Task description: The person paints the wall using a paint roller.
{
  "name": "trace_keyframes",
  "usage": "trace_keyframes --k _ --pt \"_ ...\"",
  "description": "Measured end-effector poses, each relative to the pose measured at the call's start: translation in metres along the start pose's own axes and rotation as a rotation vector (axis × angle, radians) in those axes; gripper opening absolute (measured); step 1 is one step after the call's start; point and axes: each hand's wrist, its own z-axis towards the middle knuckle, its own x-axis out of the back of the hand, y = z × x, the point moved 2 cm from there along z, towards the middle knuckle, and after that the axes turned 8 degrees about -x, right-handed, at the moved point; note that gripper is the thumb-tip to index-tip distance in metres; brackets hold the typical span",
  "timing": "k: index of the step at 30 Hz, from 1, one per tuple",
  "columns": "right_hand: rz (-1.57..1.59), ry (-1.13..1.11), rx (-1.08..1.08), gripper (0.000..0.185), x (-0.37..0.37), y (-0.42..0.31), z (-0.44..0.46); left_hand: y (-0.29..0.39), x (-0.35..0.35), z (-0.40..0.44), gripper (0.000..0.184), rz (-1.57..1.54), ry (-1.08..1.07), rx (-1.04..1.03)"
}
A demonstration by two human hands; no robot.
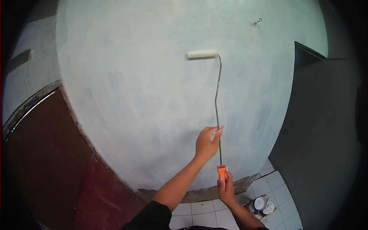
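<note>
A paint roller (202,54) with a white sleeve rests against the pale, streaky wall (153,88), its long bent metal rod running downward. Partway along that rod, my left hand (207,143) grips it between thumb and fingers. Lower down, my right hand (226,188) is closed around the orange handle (221,172). The wall carries uneven white and bluish paint, with a bare grey strip (199,195) along its bottom.
A metal hook or bolt (258,22) sticks out of the wall at upper right. On the white floor tiles (262,186) at lower right stands a paint container (260,203) with a whitish cloth-like thing beside it. A brown door (38,153) and red panel (103,195) are at left; a dark grey wall (326,126) is at right.
</note>
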Motion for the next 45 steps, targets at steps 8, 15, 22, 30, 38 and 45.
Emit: trace_keyframes --k 8,15,22,30,38,45 --pt "-0.005 0.021 -0.012 0.049 0.015 -0.130 0.080 0.035 0.034 0.128 0.037 0.050 0.187 -0.124" --pt "0.059 -0.013 0.101 0.055 0.006 -0.291 0.172 0.121 0.111 0.277 0.047 -0.034 0.191 -0.119" --pt "-0.059 0.080 0.143 0.053 -0.013 -0.161 0.122 0.049 0.080 0.183 0.046 0.043 0.071 -0.098" --pt "-0.093 -0.051 0.000 0.053 -0.005 0.083 -0.092 -0.069 -0.024 -0.132 0.047 -0.127 -0.119 0.417" --pt "-0.030 -0.021 0.034 0.052 -0.004 0.013 -0.037 -0.015 0.012 -0.041 0.031 -0.057 -0.004 0.101" --pt "0.197 -0.085 -0.032 0.057 -0.015 -0.203 0.093 0.072 0.101 0.165 0.040 0.004 0.169 -0.045"
